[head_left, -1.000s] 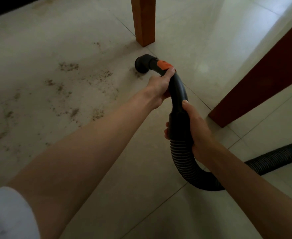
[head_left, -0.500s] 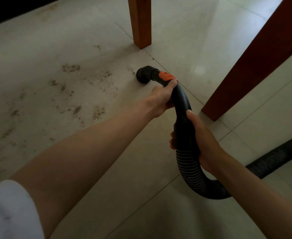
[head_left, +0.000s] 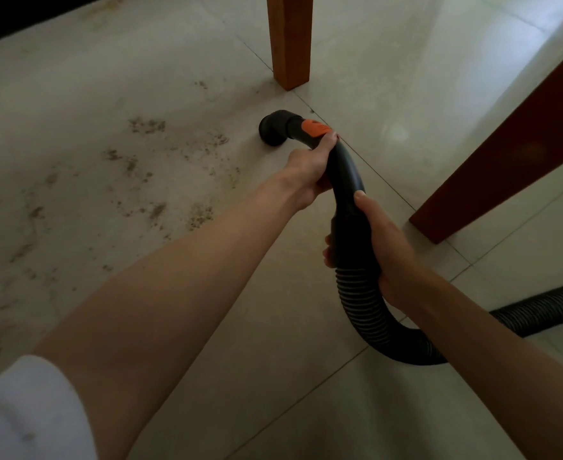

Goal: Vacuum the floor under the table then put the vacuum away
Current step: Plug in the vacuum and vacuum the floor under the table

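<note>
Nozzle (head_left: 275,131) slid back from leg (head_left: 289,41); both hands, left (head_left: 310,171) and right (head_left: 384,247), grip hose (head_left: 348,174). Vacuuming underway; next, sweep toward dirt (head_left: 147,167) at 9 o'clock.

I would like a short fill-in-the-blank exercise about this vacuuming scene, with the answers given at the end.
1. Both hands grip the black vacuum ____, the left hand nearer the nozzle than the right hand.
2. The button beside the left thumb is ____ in colour.
3. Brown dirt lies to the ____ of the nozzle.
4. The floor is covered with pale ____.

Answers: hose; orange; left; tiles
</note>
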Demonstrator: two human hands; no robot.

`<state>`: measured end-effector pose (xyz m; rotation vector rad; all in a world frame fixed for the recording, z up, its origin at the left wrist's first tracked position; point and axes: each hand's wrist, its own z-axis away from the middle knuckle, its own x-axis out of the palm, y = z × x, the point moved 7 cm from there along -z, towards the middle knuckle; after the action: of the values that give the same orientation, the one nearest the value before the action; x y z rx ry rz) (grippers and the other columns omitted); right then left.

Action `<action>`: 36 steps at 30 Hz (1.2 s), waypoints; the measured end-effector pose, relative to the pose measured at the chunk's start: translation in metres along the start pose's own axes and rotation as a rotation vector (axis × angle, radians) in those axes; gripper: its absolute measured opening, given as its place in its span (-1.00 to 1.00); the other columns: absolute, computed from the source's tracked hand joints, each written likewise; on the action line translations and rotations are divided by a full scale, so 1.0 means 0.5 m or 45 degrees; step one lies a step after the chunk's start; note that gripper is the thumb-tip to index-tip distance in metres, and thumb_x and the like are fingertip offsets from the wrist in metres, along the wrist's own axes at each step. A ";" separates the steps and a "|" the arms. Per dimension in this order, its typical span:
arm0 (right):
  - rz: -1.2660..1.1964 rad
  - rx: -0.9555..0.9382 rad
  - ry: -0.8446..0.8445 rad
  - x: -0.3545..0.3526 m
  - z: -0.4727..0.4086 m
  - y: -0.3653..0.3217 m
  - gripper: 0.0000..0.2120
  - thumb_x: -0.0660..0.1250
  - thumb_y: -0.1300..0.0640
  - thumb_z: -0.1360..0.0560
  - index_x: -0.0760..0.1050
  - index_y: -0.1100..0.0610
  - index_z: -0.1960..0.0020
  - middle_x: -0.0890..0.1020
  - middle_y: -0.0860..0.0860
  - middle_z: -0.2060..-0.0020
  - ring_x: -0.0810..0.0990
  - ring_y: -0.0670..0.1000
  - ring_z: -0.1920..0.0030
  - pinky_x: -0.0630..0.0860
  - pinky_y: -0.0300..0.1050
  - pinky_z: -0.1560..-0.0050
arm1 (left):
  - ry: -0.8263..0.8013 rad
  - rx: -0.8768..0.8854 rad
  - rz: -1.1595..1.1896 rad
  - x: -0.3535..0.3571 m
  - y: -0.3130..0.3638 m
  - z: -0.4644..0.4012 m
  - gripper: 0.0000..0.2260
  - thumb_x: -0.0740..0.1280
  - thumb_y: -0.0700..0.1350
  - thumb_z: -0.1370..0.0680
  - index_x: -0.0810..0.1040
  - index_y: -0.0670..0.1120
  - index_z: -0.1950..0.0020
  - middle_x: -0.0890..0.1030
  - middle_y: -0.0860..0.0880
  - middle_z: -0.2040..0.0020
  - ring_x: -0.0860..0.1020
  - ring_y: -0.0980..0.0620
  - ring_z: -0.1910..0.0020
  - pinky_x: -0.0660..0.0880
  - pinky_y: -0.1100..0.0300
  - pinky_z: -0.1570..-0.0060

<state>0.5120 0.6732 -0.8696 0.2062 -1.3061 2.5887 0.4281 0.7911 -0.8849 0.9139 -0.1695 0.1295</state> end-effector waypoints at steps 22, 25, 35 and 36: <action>0.094 -0.001 -0.038 0.025 -0.024 -0.010 -0.61 0.18 -0.11 -0.57 0.52 0.21 0.07 0.63 0.11 0.34 0.63 0.09 0.36 0.61 -0.08 0.31 | 0.091 0.055 0.057 -0.030 0.012 -0.007 -0.64 0.21 0.00 -0.61 0.38 -0.27 -0.22 0.54 -0.13 0.07 0.55 -0.05 0.11 0.54 0.10 0.06; 0.099 -0.010 -0.045 0.019 0.005 0.010 -0.60 0.17 -0.10 -0.57 0.53 0.24 0.08 0.62 0.15 0.32 0.62 0.10 0.38 0.60 -0.11 0.37 | 0.102 0.041 0.091 -0.025 -0.015 0.019 -0.72 0.21 0.00 -0.61 0.38 -0.22 -0.12 0.53 -0.11 0.09 0.53 -0.04 0.12 0.53 0.10 0.03; 0.139 0.022 -0.045 -0.005 0.077 0.046 -0.57 0.17 -0.09 -0.58 0.52 0.28 0.07 0.62 0.18 0.33 0.60 0.13 0.39 0.57 -0.10 0.40 | 0.126 -0.048 0.074 -0.018 -0.059 0.093 -0.65 0.19 -0.01 -0.62 0.37 -0.27 -0.23 0.50 -0.10 0.13 0.51 -0.03 0.17 0.52 0.11 0.08; 0.141 0.023 -0.044 -0.005 0.082 0.048 -0.58 0.17 -0.09 -0.58 0.52 0.28 0.08 0.62 0.18 0.33 0.60 0.14 0.39 0.57 -0.10 0.40 | 0.145 -0.057 0.075 -0.017 -0.062 0.099 -0.63 0.19 -0.01 -0.62 0.37 -0.28 -0.25 0.50 -0.09 0.13 0.51 -0.03 0.16 0.51 0.10 0.05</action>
<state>0.5088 0.6261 -0.8644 0.1871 -1.3427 2.7009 0.4208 0.7328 -0.8812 0.8550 -0.0934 0.2313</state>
